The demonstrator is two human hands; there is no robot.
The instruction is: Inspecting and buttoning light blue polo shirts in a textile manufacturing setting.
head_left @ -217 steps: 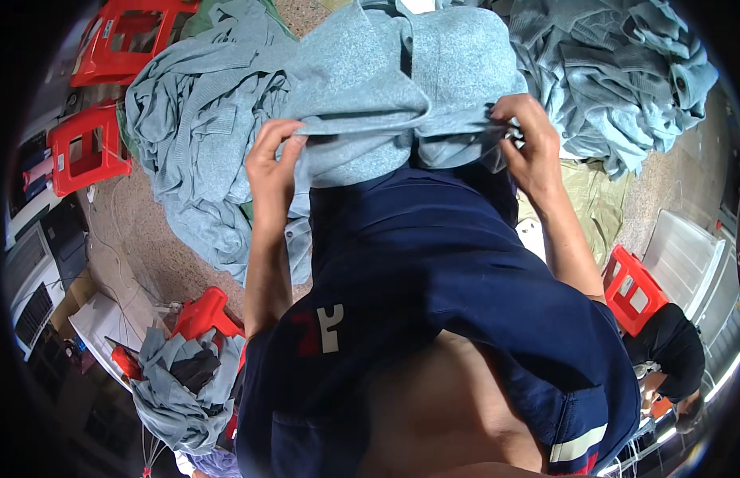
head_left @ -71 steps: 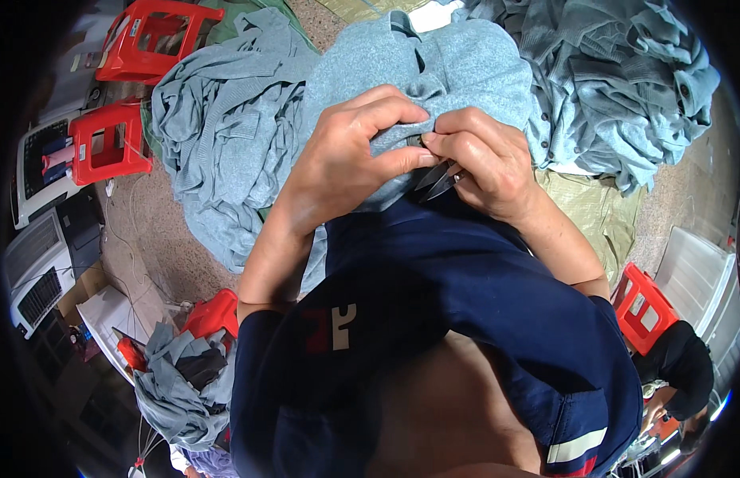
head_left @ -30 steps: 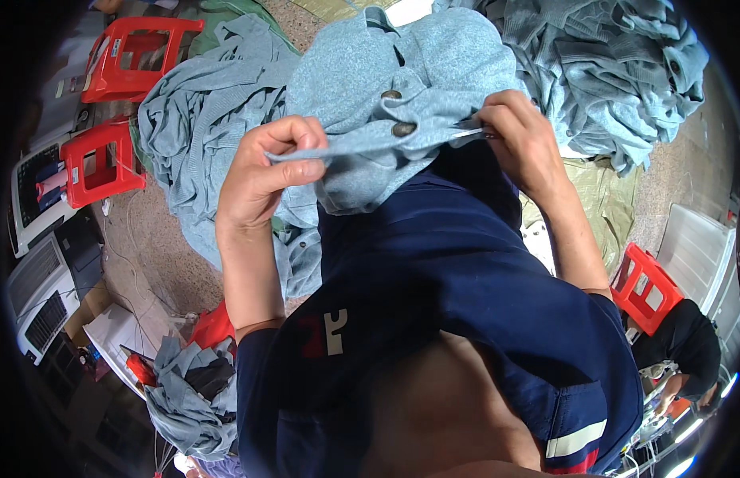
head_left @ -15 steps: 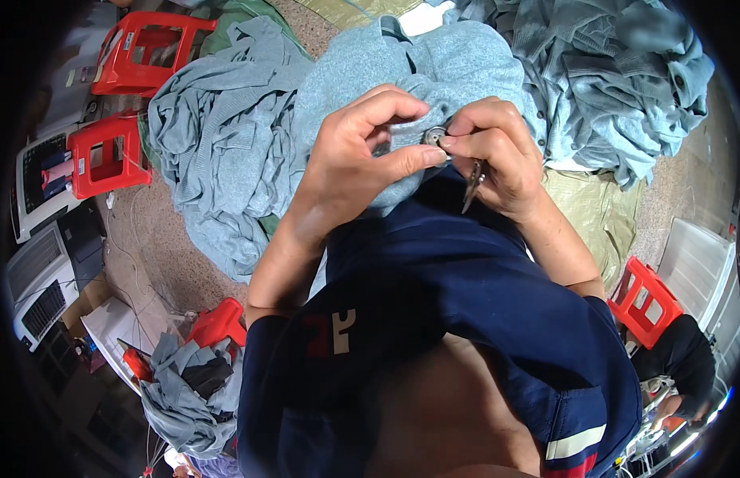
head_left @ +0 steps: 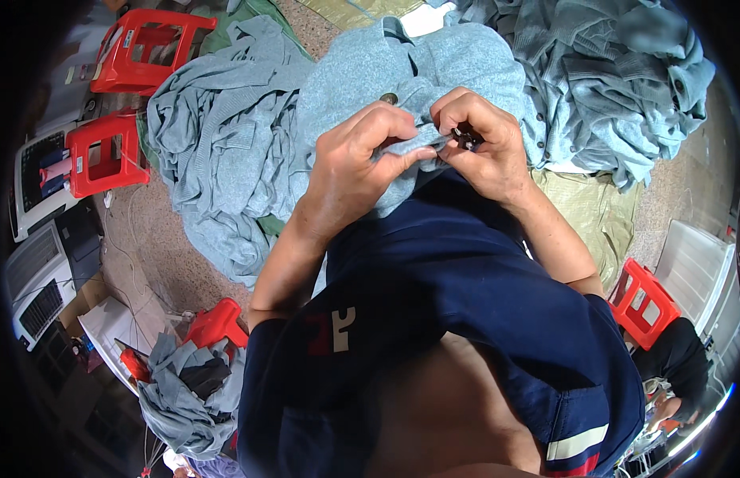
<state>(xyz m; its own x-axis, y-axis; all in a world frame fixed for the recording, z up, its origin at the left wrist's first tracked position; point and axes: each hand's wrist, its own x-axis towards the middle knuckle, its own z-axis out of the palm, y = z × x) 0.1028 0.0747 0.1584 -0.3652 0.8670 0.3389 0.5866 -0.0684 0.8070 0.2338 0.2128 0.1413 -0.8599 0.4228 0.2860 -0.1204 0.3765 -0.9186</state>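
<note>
The light blue-grey garment (head_left: pixel 338 80) lies directly ahead of me, its near part over the front of my navy clothing (head_left: pixel 433 239). Its body extends away from me, beyond both hands. The gathered edge (head_left: pixel 418 143) is raised between the hands; its long axis runs crosswise, from left to right.

My left hand (head_left: pixel 362 147) is clamped on this edge, thumb below and fingers above. My right hand (head_left: pixel 483 147) is at the opposite end of the edge, fingertips at the cloth and fingers curled around a dark metal tool (head_left: pixel 465 139). The shape of the tool cannot be determined, being mostly covered by the fingers. The hands are close together, with the fold between them; neither is clearly nearer to it. One dark button (head_left: pixel 389 99) is exposed just beyond the left hand, which is the nearer of the two.

Surroundings: a garment pile (head_left: pixel 218 127) is situated to the left and a darker pile (head_left: pixel 593 72) to the right, beside a tan sheet (head_left: pixel 597 211) on the speckled floor (head_left: pixel 186 255). Two red stools (head_left: pixel 107 155) stand farther left. A co-worker in black (head_left: pixel 679 354) is at the lower right.
</note>
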